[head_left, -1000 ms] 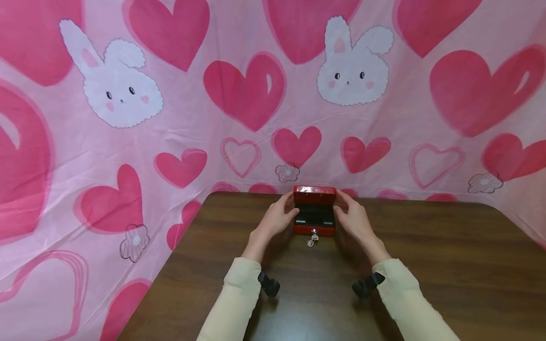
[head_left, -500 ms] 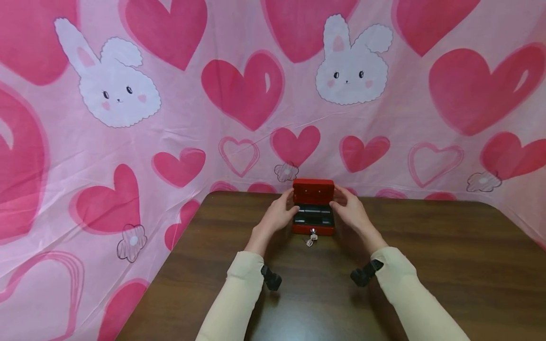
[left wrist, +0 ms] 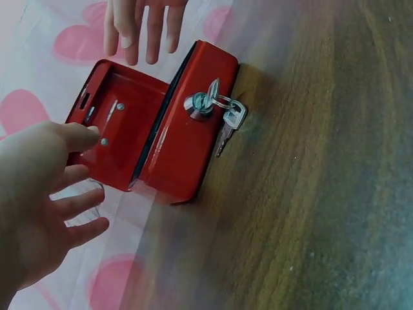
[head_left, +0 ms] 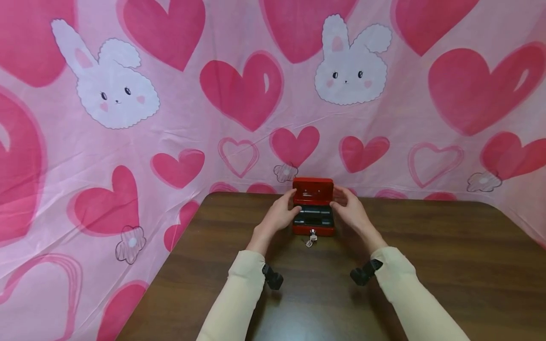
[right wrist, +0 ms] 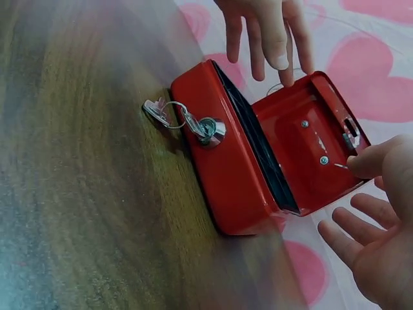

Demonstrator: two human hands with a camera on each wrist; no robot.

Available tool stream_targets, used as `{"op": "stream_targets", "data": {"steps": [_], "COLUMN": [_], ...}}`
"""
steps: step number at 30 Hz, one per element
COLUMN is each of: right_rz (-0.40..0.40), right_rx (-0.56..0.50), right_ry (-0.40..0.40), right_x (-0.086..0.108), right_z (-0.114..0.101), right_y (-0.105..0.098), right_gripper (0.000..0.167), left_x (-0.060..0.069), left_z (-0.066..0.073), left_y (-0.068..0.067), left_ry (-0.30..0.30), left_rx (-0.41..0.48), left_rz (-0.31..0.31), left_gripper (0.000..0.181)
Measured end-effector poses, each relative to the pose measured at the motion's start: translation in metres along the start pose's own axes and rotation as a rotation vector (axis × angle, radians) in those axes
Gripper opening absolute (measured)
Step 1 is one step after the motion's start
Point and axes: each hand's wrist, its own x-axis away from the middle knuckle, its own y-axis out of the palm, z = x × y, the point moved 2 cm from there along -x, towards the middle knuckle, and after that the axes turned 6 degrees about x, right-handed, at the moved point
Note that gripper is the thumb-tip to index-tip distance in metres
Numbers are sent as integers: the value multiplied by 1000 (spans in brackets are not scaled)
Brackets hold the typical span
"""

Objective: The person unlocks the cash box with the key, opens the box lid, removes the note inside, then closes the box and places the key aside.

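A small red metal box (head_left: 313, 230) stands on the table with its lid (head_left: 313, 190) raised and leaning back; its interior holds a black tray (head_left: 313, 220). From the front lock hang silver keys (left wrist: 231, 117) on a ring. My left hand (head_left: 277, 218) is at the box's left side, fingers loosely extended and thumb by the lid's edge. On the opposite side is my right hand (head_left: 353, 217), its fingers spread and its thumb at the lid's edge in the right wrist view. Whether either thumb touches the lid, I cannot tell.
The brown wooden table (head_left: 426, 265) ends just behind the box. A pink cloth (head_left: 183, 109) with hearts and white rabbits hangs beyond its back and left edges. Dark wrist cameras sit on both wrists.
The lid has swung up and back, showing more of its inside and of the black tray. Both hands have stayed beside the box with small shifts.
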Motion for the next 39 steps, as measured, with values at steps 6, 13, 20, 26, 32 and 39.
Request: {"op": "stream_targets", "data": {"steps": [6,13,20,26,32,39], "right_rz": [16,16,-1,-23,-28,-13], "right_rx": [8,47,39,65,78,78], "right_ry": [-17,-20,-17,3,32,45], "right_x": [10,24,34,43,52,55], "right_z": [-1,6,6,6,8,9], "right_y": [-2,-1,3,7,12,15], "right_gripper": [51,45,40,42,43,42], "left_x": [8,21,34,42,48,53], "left_z": [4,-2,-11,-12,-17,-19], "left_y": [-7,-7,-1,3,7,6], "left_ry": [24,20,2,26,2,4], "left_rx": [-28,-45,-44,-22,-32,-43], "left_rz": [23,29,36,51,53,59], "left_gripper": [61,58,55,53,51,50]}}
